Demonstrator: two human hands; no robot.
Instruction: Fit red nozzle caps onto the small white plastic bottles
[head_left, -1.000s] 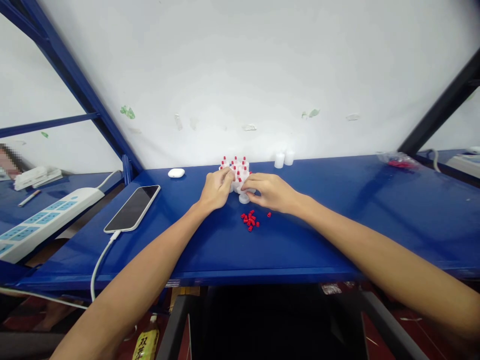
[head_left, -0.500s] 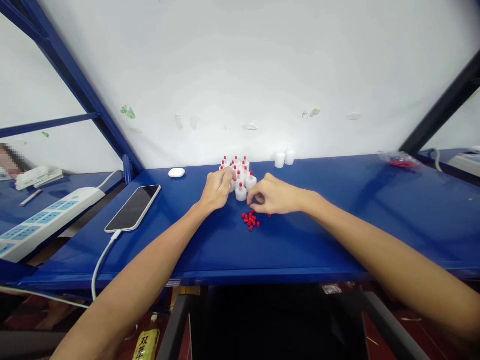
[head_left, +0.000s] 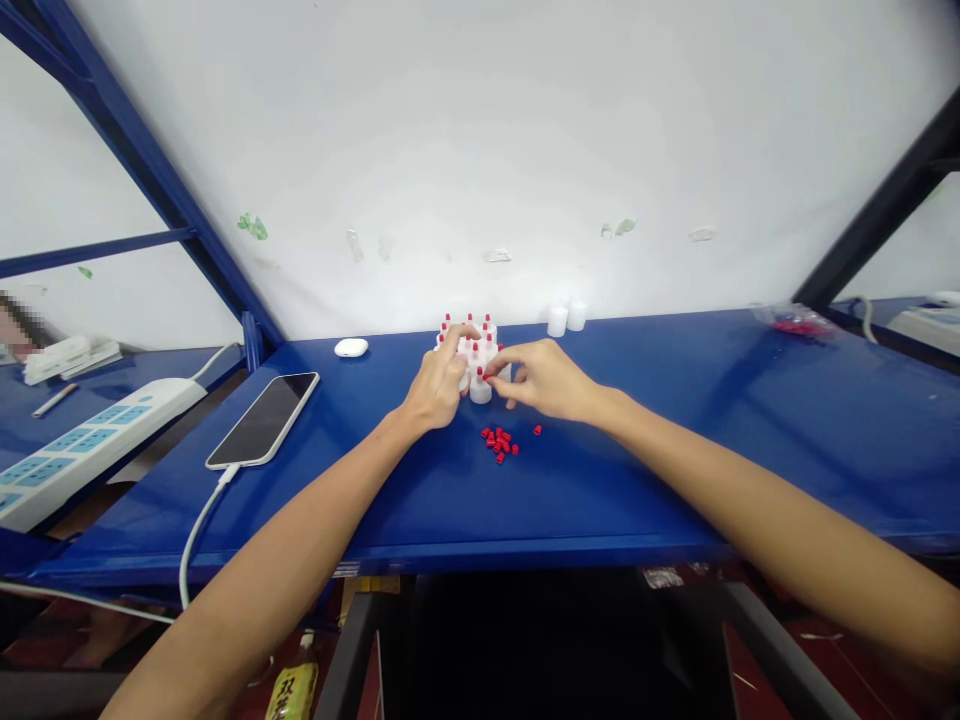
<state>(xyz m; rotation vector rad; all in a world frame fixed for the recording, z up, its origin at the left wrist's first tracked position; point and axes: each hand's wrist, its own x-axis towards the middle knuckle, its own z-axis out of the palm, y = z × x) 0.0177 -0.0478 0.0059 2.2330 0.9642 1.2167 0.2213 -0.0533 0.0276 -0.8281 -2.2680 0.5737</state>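
Observation:
A cluster of small white bottles (head_left: pixel 481 392) with red tips stands upright near the back of the blue table. My left hand (head_left: pixel 436 388) is at the cluster's left side, its index finger stretched over the bottles and its other fingers partly curled. Whether it touches a bottle I cannot tell. From the right, my right hand (head_left: pixel 546 378) pinches a small red cap (head_left: pixel 486 378) between thumb and fingertip, close beside the front bottle's tip. A loose pile of red caps (head_left: pixel 500 442) lies in front of the bottles, and one single cap (head_left: pixel 538 430) lies to its right.
Two white containers (head_left: pixel 557 321) stand by the wall. A plugged-in phone (head_left: pixel 262 420), a white earphone case (head_left: pixel 351 347) and a power strip (head_left: pixel 94 445) are on the left. At the right back lies a clear bag (head_left: pixel 796 322) with red contents.
My right hand has moved up and left from beside the pile to the front bottle, carrying a red cap. My left index finger has straightened over the bottles.

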